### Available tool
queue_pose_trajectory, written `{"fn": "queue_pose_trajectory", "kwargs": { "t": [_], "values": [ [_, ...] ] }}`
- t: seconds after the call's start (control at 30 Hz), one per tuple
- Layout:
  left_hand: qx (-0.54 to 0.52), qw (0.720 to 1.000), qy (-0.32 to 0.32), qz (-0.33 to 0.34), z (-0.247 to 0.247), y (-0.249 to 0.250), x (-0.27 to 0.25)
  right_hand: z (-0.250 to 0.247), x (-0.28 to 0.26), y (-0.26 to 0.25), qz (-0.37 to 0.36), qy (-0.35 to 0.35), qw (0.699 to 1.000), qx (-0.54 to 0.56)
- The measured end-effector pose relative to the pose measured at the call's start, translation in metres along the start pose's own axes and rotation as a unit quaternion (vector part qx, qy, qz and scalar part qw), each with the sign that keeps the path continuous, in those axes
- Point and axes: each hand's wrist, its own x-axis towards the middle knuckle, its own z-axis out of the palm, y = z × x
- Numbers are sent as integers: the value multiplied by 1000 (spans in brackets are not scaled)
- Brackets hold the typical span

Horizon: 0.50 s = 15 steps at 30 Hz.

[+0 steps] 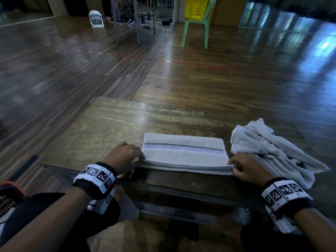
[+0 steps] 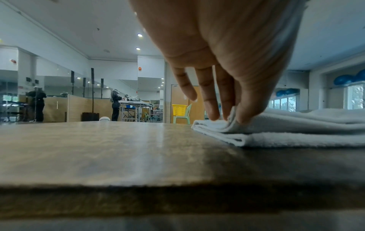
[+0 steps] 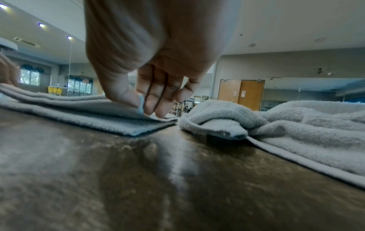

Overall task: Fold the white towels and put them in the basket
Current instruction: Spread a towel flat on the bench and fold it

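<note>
Fingertips of the left hand (image 1: 125,157) pinch the near left corner of the folded towel (image 1: 185,153); the right hand (image 1: 245,168) pinches the near right corner between thumb and fingers. Both palms face down, wrists low over the wooden table (image 1: 112,124). Folded towel lies flat at lower centre of the head view, long axis running left to right, in several terry layers with a checkered and lilac stripe. Just right of it sits a crumpled towel (image 1: 272,148). An orange-rimmed basket (image 1: 9,195) shows at lower left.
</note>
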Motion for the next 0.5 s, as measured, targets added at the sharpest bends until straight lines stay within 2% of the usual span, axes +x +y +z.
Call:
{"fn": "queue_pose_trajectory", "kwargs": {
  "t": [0.1,0.23,0.4,0.5],
  "values": [
    [-7,1000,26,10,1,-3,-2,1,-3,4,-8,19,1000,14],
    [-10,998,-59,7,9,-2,-1,10,-8,0,-8,-48,999,-22],
    [-18,998,-66,10,6,-4,-4,7,-11,-2,-27,-74,993,-86],
    [-5,999,-49,10,7,-2,-5,9,-8,-3,-43,-57,991,-113]
  ]
}}
